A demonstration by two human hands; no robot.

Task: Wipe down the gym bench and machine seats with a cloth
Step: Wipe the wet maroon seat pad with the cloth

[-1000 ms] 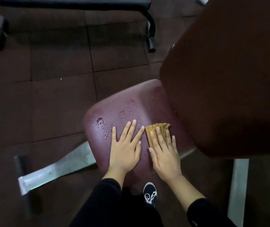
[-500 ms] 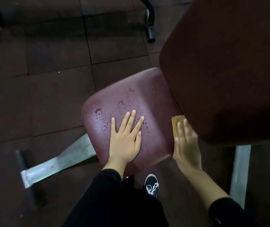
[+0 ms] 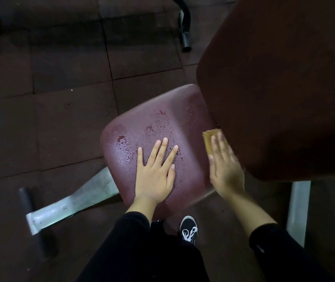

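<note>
The left hand [image 3: 154,171] lies flat on the seat [image 3: 185,127], fingers straight and spread, pointing toward 1 o'clock among water drops [image 3: 162,123]. The right hand [image 3: 225,165] presses the cloth [image 3: 209,139] with straight fingers at the seat's 3 o'clock edge, just beside the backrest [image 3: 280,84]. The cloth shows past the fingertips. A shoe [image 3: 189,228] stands on the floor [image 3: 60,98] at the seat's 6 o'clock, a metal foot [image 3: 71,202] at 8 o'clock.
</note>
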